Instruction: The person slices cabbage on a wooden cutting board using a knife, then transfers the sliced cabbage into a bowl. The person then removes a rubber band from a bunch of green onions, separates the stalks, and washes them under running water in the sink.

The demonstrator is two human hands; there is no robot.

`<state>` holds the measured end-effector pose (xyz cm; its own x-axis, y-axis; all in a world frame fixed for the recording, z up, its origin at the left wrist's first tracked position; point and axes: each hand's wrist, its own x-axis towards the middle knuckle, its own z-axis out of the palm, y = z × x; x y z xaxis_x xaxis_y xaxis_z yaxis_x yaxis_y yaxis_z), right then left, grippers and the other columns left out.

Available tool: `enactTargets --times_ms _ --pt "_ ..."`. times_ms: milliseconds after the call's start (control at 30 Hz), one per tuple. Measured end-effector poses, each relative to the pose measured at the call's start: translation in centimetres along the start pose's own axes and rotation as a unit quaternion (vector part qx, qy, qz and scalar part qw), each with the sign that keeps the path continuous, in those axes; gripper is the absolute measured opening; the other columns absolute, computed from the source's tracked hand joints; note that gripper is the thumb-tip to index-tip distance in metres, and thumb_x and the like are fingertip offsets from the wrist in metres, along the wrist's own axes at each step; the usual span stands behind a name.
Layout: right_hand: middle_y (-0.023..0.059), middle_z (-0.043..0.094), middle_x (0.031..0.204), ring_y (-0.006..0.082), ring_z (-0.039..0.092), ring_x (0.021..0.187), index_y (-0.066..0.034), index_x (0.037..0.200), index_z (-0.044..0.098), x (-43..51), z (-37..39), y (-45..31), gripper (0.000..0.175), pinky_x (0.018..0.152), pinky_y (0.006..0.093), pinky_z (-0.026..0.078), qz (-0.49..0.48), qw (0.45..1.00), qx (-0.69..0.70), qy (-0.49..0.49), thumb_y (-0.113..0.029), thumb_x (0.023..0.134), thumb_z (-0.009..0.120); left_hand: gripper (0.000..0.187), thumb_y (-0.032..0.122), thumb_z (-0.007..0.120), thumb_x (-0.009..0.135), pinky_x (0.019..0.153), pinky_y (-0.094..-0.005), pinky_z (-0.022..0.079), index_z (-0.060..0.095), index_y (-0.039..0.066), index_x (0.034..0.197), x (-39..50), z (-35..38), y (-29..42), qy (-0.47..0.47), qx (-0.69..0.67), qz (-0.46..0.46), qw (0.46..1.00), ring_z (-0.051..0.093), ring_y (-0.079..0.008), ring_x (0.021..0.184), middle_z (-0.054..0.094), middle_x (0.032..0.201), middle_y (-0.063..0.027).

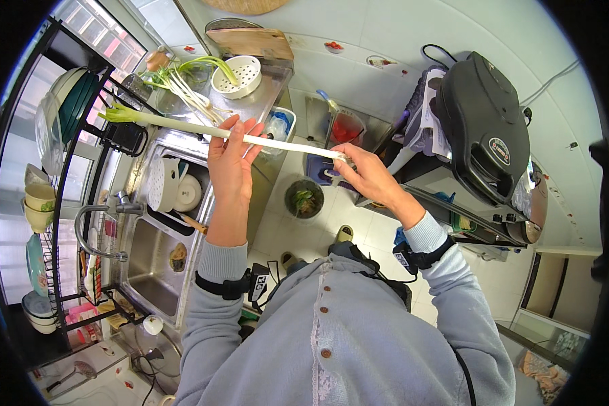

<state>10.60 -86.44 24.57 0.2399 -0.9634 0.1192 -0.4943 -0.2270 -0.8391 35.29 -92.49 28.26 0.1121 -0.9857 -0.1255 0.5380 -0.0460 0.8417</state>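
Note:
A long Chinese leek or large green onion (182, 125) stretches level between my two hands, its cut green end at the left and its root end at the right. My left hand (233, 157) is palm up around the white stalk near its middle, thumb across it. My right hand (368, 170) pinches the root end. Several thin scallions (188, 94) lie on the metal counter behind, beside a white perforated colander (237, 77) with another green stalk resting over its rim.
At the left is a steel sink (155, 264) with a faucet (104, 208) and a dish rack (56, 203). A bin (304, 199) with green scraps stands on the floor ahead. A black electric appliance (482, 127) sits on the right shelf. Wooden cutting boards (251, 43) lean behind.

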Motion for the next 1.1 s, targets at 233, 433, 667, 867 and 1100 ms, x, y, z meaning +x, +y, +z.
enactTargets --times_ms 233,433,667,867,1100 --pt "0.0181 0.059 0.084 0.036 0.059 0.078 -0.0012 0.101 0.052 0.1 0.6 -0.5 0.022 0.071 0.0424 0.047 -0.025 0.996 -0.088 0.017 -0.022 0.094 0.051 0.03 0.012 0.062 0.093 0.095 -0.0485 0.052 0.053 0.001 0.119 -0.2 -0.6 -0.3 0.008 -0.008 -0.015 1.0 0.061 -0.0337 0.109 0.062 0.112 -0.0197" --pt "0.0201 0.058 0.076 0.04 0.058 0.074 -0.0007 0.091 0.05 0.7 1.3 -0.6 0.017 0.065 0.0471 0.045 -0.031 0.978 -0.189 0.088 -0.017 0.086 0.052 0.031 0.021 0.06 0.095 0.088 -0.0431 0.055 0.055 0.002 0.119 -0.6 -0.9 -0.6 0.016 -0.004 -0.023 1.0 0.064 -0.0261 0.103 0.064 0.106 -0.0131" --pt "0.0205 0.055 0.071 0.0403 0.056 0.068 -0.0005 0.09 0.048 0.8 0.8 -0.2 0.015 0.062 0.0467 0.044 -0.036 0.986 -0.114 0.117 -0.015 0.086 0.05 0.034 0.028 0.058 0.097 0.084 -0.0354 0.054 0.058 0.003 0.119 -1.1 -1.4 -0.9 0.01 0.011 -0.024 1.0 0.06 -0.0107 0.09 0.059 0.094 0.0002" --pt "0.0162 0.052 0.07 0.0362 0.053 0.066 -0.0016 0.09 0.046 -0.6 -0.2 -2.2 0.017 0.061 0.0419 0.043 -0.071 0.997 0.025 0.034 -0.018 0.091 0.043 0.032 0.025 0.063 0.094 0.082 -0.0317 0.053 0.059 0.0 0.114 0.2 -2.7 -1.4 -0.005 -0.015 -0.082 0.996 0.06 -0.013 0.088 0.06 0.093 -0.0023" --pt "0.0127 0.056 0.076 0.0328 0.055 0.071 -0.0038 0.093 0.05 -1.8 0.0 -5.9 0.014 0.064 0.0403 0.044 -0.194 0.978 0.042 -0.07 -0.016 0.09 0.045 0.029 0.022 0.067 0.091 0.08 -0.0277 0.051 0.062 0.003 0.112 0.3 -2.6 -3.7 -0.028 -0.019 -0.159 0.987 0.059 -0.0133 0.088 0.062 0.094 -0.0024"
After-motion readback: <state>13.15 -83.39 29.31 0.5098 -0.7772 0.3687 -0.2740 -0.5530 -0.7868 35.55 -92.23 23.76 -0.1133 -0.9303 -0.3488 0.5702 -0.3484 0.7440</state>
